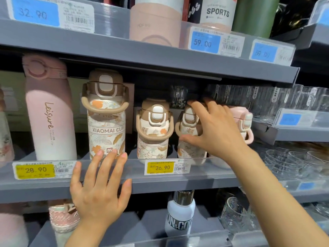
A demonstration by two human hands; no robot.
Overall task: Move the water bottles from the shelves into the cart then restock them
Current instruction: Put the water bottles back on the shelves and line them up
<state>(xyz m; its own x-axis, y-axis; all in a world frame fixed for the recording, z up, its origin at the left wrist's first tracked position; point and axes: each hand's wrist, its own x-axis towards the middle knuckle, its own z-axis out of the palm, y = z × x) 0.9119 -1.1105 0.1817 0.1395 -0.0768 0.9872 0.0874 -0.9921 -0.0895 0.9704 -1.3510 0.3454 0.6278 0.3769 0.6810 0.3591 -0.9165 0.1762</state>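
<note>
On the middle shelf (160, 184) stand a tall pink "Leisure" bottle (49, 111), a large floral "XIAOMAI CUP" bottle (106, 120) with a brown lid, and two small floral bottles. The first small one (153, 131) stands free. My right hand (215, 127) wraps its fingers over the lid and side of the second small floral bottle (188, 138). A pink bottle (243, 120) is partly hidden behind that hand. My left hand (99, 186) is spread flat with fingers apart against the shelf's front lip, below the large floral bottle, holding nothing.
The upper shelf carries a pink bottle (154, 24), a "SPORTS" bottle (217, 13) and a green one (254, 15). Clear glasses (288, 98) fill the right side. The lower shelf has a white-blue bottle (179, 216) and a pink one (64, 216). Price tags line the shelf fronts.
</note>
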